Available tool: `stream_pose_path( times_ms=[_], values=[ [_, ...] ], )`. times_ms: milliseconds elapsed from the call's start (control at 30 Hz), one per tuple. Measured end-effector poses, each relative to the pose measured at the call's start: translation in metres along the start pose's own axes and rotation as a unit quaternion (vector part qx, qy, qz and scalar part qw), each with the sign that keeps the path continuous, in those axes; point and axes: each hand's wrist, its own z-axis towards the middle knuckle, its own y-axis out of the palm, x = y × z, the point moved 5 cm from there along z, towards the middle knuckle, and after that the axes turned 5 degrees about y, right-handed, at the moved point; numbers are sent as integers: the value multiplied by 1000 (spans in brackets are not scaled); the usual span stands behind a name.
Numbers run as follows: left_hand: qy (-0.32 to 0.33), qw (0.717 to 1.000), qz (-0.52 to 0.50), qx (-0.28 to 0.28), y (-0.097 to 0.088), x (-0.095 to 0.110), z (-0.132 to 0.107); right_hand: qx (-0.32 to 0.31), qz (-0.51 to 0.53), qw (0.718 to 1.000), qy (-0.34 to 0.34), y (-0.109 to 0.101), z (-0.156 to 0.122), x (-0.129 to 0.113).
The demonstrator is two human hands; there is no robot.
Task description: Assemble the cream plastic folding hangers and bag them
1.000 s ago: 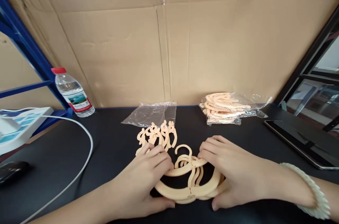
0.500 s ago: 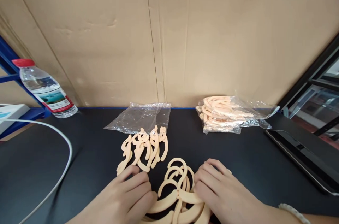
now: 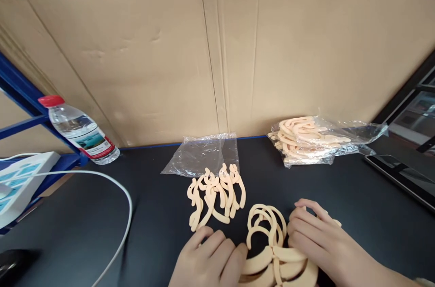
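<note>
Low in the head view, my left hand (image 3: 210,257) and my right hand (image 3: 321,237) are closed around the two ends of a beige folding hanger (image 3: 257,261) with its arms spread apart. Under and behind it lie several more spread hangers (image 3: 288,270), their curved hooks pointing away from me. My fingers cover the ends of the arms. Just beyond my left hand is a loose heap of folded beige hangers (image 3: 228,192), beside a flat clear plastic bag (image 3: 199,155).
A clear bag of beige hangers (image 3: 302,137) stands at the back right, near a dark flat device (image 3: 404,178). At left are a water bottle (image 3: 84,133), a white cable (image 3: 127,214), a power strip (image 3: 27,178) and a black object (image 3: 15,264). Cardboard (image 3: 152,60) walls the back.
The view has turned left, so everything sits farther right in the picture and more of the power strip shows. Both my hands stay on the spread hanger, with little other movement.
</note>
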Motion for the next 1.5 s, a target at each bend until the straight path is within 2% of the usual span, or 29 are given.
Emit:
stream_pose_path(
  times_ms=[67, 167, 267, 300, 367, 433, 467, 600, 733, 1033, 1233, 1333, 1433, 1500],
  values=[
    [-1, 999, -6, 32, -5, 2, 2, -18, 10, 1000, 17, -7, 3, -4],
    [-24, 996, -51, 76, -27, -8, 11, -19, 20, 999, 29, -8, 3, -7],
    [-133, 985, -105, -18, -41, -44, 19, -27, 11, 999, 30, -5, 0, -8],
    [-143, 982, -111, -56, -44, -56, 20, -30, 6, 999, 29, -5, -1, -8],
    [-111, 979, -128, -116, -44, -75, 19, -35, 0, 999, 24, -5, -3, -11],
    [-53, 974, -163, -150, -37, -86, 15, -37, -2, 999, 20, -7, -7, -15],
    [-34, 972, -178, -149, -33, -89, 13, -36, -2, 999, 19, -8, -10, -17],
    [43, 961, -191, -198, -4, -89, 12, -36, 3, 999, 15, -8, -19, -22],
    [70, 956, -159, -238, 23, -87, 24, -37, 25, 999, -14, -8, -22, -22],
    [93, 957, -163, -222, 62, -65, 75, -56, 29, 997, -45, -7, -19, -19],
    [72, 963, -167, -199, 84, -55, 107, -57, 7, 997, -46, -4, -13, -17],
    [61, 971, -169, -159, 79, -58, 116, -60, -7, 997, -46, 0, -7, -14],
    [17, 983, -157, -96, 57, -70, 112, -66, -19, 997, -44, 2, 0, -10],
    [-23, 987, -141, -73, 40, -82, 99, -71, -31, 996, -35, 4, 6, -8]
  ],
)
